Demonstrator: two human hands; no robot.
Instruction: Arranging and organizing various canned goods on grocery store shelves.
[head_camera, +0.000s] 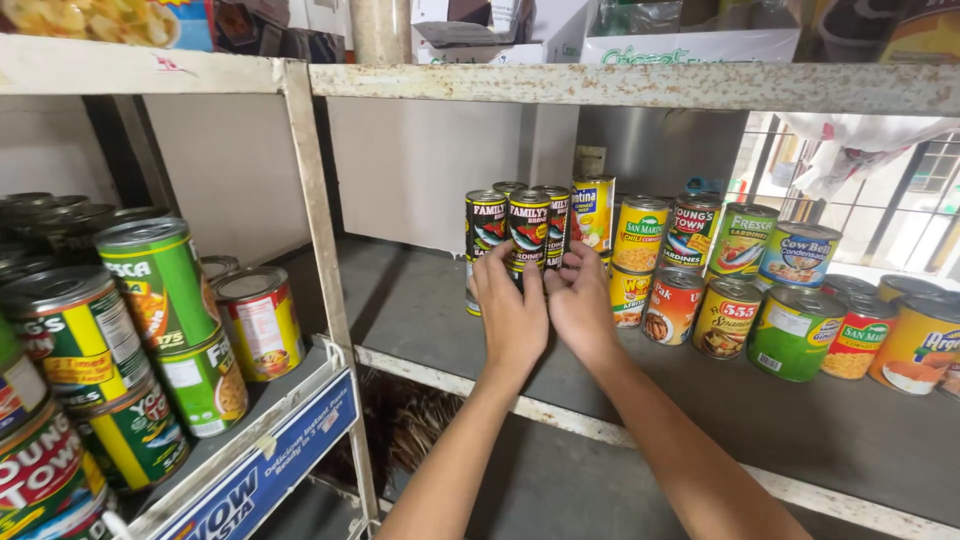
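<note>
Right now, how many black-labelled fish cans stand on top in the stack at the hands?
3 show: one above the left hand, one between the hands, one behind it. More may be hidden.

Two hands, left hand and right hand, reach among four dark sardine cans standing upright on the grey shelf; to the right roughly fourteen more tins in yellow, green and red; on the left rack about eight large cans, some stacked
</note>
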